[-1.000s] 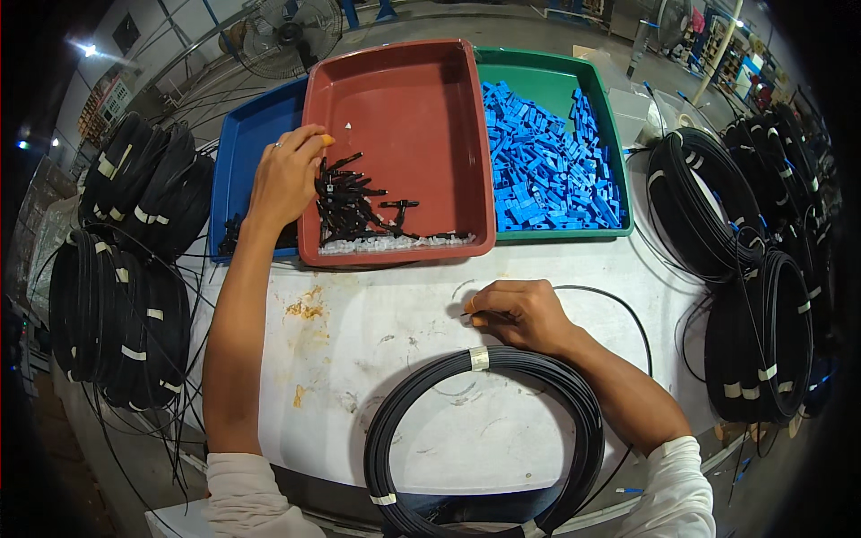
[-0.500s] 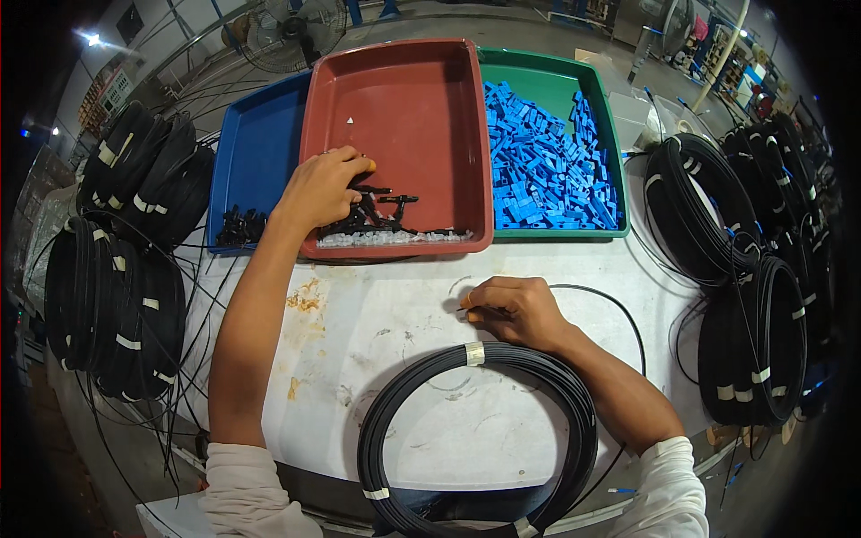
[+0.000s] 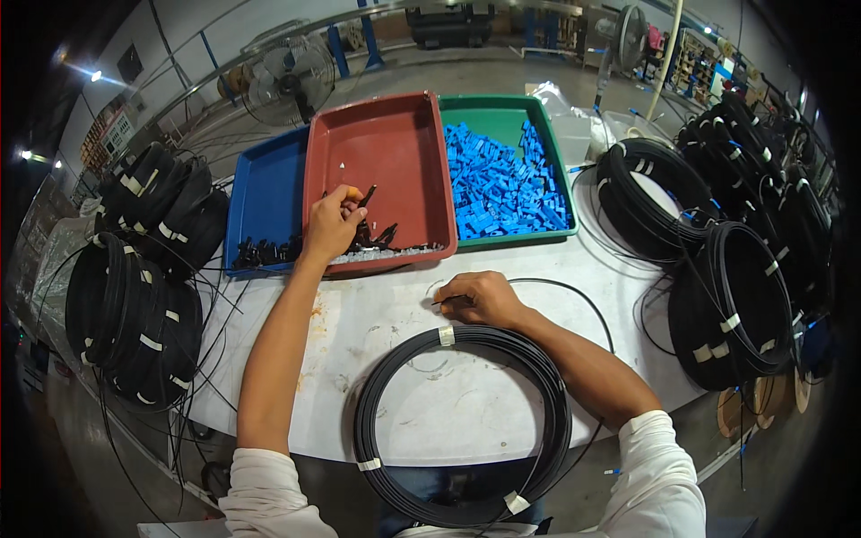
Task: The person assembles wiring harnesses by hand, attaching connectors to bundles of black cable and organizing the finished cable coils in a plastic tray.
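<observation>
My left hand (image 3: 334, 222) is over the red tray (image 3: 381, 134), its fingers pinching a small black slender part (image 3: 368, 195). Below it, more black parts (image 3: 381, 238) lie in the tray near a row of small clear pieces (image 3: 395, 254). My right hand (image 3: 484, 299) is closed above the white table (image 3: 332, 403), with the end of a thin black cable (image 3: 578, 305) between its fingers. The cable loops round behind that hand. Nearer to me, a big coil of black cable (image 3: 366, 403), bound with pale tape, rests partly over the table's front edge.
A green tray (image 3: 560, 170) holds many blue connector pieces (image 3: 502, 184). Left of the red tray stands a blue tray (image 3: 269, 179) with black parts. Stacked black cable coils flank the table on the left (image 3: 134, 323) and right (image 3: 726, 305), with loose ends hanging down.
My left hand has lifted off the pile of black parts, now with one black part in its fingers. My right hand keeps its hold on the cable end. The view has tilted up and shifted.
</observation>
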`<state>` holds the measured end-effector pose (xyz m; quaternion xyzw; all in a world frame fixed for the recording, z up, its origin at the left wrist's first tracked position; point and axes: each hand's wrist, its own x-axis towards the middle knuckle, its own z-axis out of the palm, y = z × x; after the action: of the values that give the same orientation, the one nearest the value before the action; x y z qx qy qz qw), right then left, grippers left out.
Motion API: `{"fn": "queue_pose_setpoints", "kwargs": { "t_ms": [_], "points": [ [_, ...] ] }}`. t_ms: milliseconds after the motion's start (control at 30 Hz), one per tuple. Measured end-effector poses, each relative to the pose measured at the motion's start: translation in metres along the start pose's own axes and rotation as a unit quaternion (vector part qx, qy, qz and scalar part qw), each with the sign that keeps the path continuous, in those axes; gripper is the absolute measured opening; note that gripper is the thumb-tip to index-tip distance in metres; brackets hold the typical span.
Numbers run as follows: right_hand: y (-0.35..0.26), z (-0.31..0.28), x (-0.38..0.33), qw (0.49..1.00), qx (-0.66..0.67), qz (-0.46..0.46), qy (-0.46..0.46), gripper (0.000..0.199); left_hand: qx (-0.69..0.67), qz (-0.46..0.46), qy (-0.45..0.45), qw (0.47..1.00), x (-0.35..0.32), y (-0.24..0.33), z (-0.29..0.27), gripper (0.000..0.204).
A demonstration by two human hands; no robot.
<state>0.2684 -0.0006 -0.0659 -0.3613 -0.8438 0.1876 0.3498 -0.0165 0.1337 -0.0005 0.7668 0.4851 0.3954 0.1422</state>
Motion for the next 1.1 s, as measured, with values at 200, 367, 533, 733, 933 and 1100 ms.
{"fn": "queue_pose_setpoints", "kwargs": {
  "t_ms": [200, 367, 533, 733, 933, 1100],
  "points": [
    [0.002, 0.000, -0.001, 1.000, -0.010, 0.011, -0.009, 0.024, -0.335, -0.120, 0.055, 0.933, -0.021, 0.004, 0.012, 0.027],
    [0.002, 0.001, 0.000, 1.000, -0.015, 0.009, -0.010, 0.023, -0.545, -0.117, 0.046, 0.829, -0.064, 0.010, 0.021, 0.019],
    [0.001, 0.001, 0.000, 1.000, -0.020, 0.006, -0.002, 0.020, -0.510, -0.091, 0.024, 0.855, -0.094, 0.010, 0.026, 0.023],
    [-0.005, -0.006, 0.004, 1.000, -0.005, 0.005, -0.021, 0.020, -0.454, -0.055, 0.012, 0.889, -0.110, 0.014, 0.037, 0.027],
    [-0.035, -0.034, 0.016, 0.994, 0.052, 0.099, 0.006, 0.015, -0.309, -0.013, 0.027, 0.951, -0.118, 0.045, 0.035, 0.019],
    [-0.070, -0.052, 0.015, 0.989, 0.092, 0.119, 0.013, 0.012, -0.183, 0.114, 0.061, 0.974, -0.132, 0.080, 0.017, 0.019]
  ]
}}
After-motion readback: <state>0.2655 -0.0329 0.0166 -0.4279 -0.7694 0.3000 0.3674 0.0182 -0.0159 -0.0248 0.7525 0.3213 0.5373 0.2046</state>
